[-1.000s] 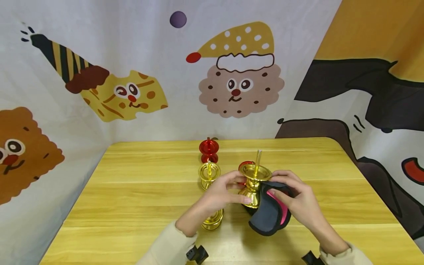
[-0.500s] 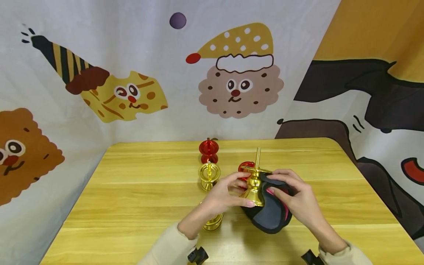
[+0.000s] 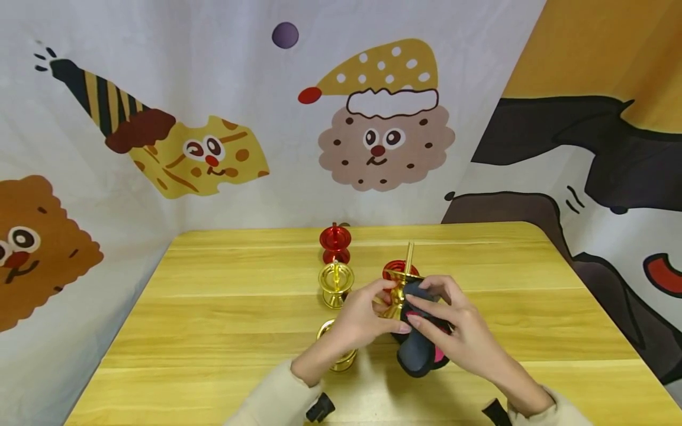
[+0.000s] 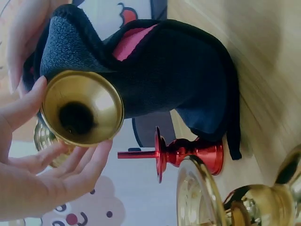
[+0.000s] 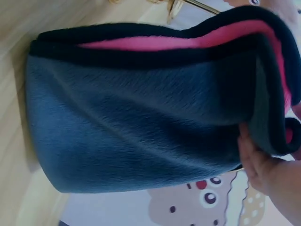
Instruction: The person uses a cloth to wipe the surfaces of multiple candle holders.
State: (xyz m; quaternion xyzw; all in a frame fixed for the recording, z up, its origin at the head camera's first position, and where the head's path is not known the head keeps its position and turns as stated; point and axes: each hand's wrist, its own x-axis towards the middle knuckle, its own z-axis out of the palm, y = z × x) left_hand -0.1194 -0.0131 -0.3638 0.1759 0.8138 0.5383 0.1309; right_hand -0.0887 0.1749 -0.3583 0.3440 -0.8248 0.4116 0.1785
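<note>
A gold candle holder (image 3: 395,303) with a thin upright rod is held off the table by my left hand (image 3: 362,316), thumb and fingers around its flared base. In the left wrist view the hollow underside of this candle holder (image 4: 77,110) faces the camera. My right hand (image 3: 460,328) pinches a dark grey cloth (image 3: 417,353) with black edging and a pink inner side. The cloth is pressed against the candle holder's stem and hides its right side. The right wrist view shows the cloth (image 5: 131,122) hanging down to the table.
Left of the hands stand a red candle holder (image 3: 335,239), a gold one (image 3: 336,279) and a nearer gold one (image 3: 343,360) partly behind my left forearm. Another red candle holder (image 3: 391,269) stands just behind the held one. A printed curtain (image 3: 240,59) hangs behind the wooden table (image 3: 213,331).
The held candle holder has tilted, so its dish now shows edge-on, and shifted slightly left. My right hand has moved left, bringing the cloth further over the stem.
</note>
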